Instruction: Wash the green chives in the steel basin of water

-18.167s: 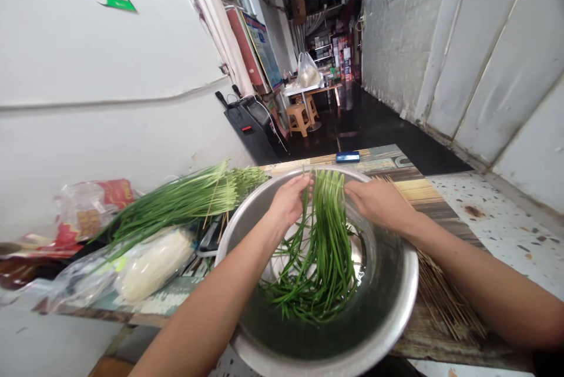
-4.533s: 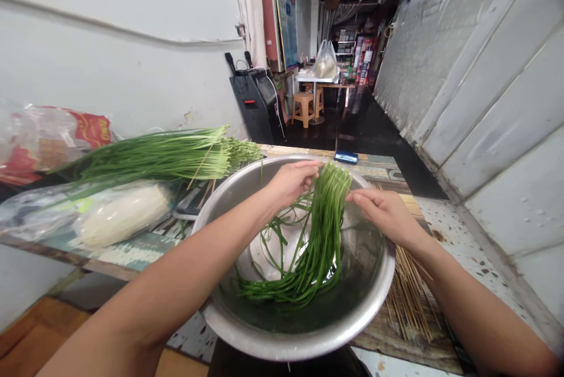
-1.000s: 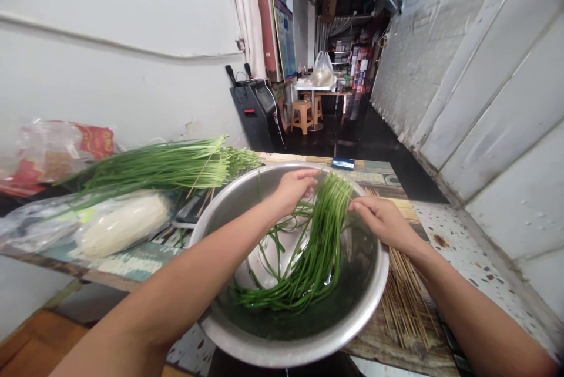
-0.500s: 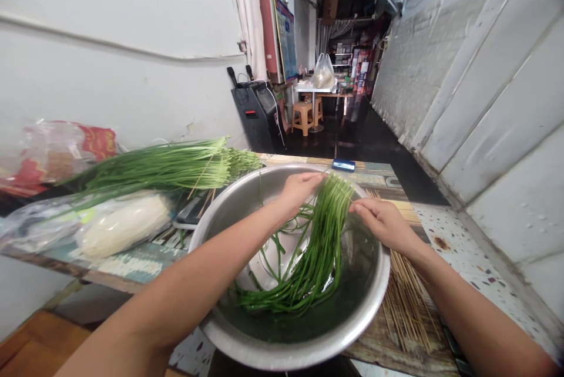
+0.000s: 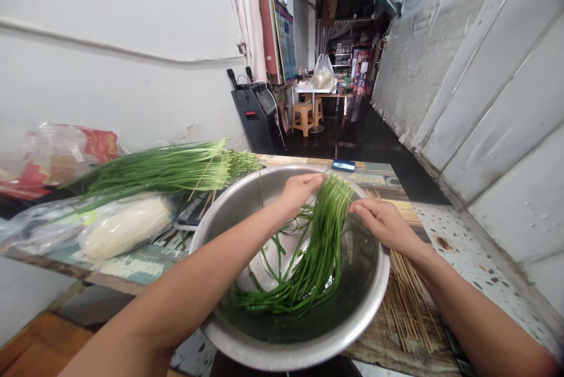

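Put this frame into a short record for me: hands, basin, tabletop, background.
Left hand: fingertips at the pale ends of the green bundle
Right hand: fingertips at the bundle's other side; grip detail too small to tell
Metal basin: bundle drapes down inside
Tabletop left: second green pile, bagged white item
Tabletop right: thin sticks
Behind basin: blue object
Background: stools

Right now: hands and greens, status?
Left hand, right hand flank pale ends of green stalks. Stalks drape into steel basin. Nothing visibly blocking; loose sticks beside basin.
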The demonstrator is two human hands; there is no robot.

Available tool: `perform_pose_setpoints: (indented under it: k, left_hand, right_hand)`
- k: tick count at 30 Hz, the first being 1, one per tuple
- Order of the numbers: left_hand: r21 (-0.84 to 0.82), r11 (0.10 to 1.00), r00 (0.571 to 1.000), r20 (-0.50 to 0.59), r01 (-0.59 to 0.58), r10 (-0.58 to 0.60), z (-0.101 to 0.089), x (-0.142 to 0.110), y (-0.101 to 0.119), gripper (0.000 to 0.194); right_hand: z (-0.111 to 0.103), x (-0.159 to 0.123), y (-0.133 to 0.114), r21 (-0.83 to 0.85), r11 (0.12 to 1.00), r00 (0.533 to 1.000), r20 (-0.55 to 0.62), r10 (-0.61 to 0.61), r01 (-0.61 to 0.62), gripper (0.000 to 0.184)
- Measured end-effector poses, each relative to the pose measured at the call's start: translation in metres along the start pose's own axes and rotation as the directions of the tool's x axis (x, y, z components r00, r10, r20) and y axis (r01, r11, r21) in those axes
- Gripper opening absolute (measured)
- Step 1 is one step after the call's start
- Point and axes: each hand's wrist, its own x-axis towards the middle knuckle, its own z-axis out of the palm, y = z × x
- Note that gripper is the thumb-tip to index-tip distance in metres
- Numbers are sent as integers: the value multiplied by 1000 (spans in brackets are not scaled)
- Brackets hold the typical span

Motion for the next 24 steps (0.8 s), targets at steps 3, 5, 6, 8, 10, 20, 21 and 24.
perform_pose_setpoints:
  k: [3, 5, 6, 8, 10, 20, 21, 24]
  left_hand:
    - [49, 998, 999, -6, -44, 44, 0, -1, 2, 29]
    - [83, 994, 997, -7, -75, 76, -1, -1, 3, 27]
    - [101, 991, 996, -4, -92, 93, -2, 0, 3, 26]
    - [135, 983, 992, 5, -126, 126, -2, 0, 2, 25]
    - [159, 975, 988, 24, -156, 154, -2, 0, 0, 24]
    - [648, 749, 985, 168, -138, 36, -47, 19, 18, 26]
    - [775, 628, 998, 66, -64, 21, -58, 22, 20, 24]
    - [950, 254, 983, -184, 183, -19, -84, 26, 16, 20]
  right_hand:
    - [0, 0, -1, -2, 1000, 1000, -4, 2, -2, 30]
    - [0, 0, -1, -2, 1000, 1000, -6, 1, -1, 30]
    - [0, 0, -2, -3, 1000, 1000, -6, 0, 0, 30]
    - [0, 0, -2, -6, 1000, 1000, -6, 3, -3, 30]
    - [0, 0, -1, -11, 1000, 1000, -6, 10, -10, 30]
    - [2, 0, 6, -41, 999, 1000, -22, -17, 16, 28]
    - [3, 0, 7, -45, 999, 1000, -19, -20, 19, 29]
    - [3, 0, 8, -55, 998, 1000, -12, -20, 19, 29]
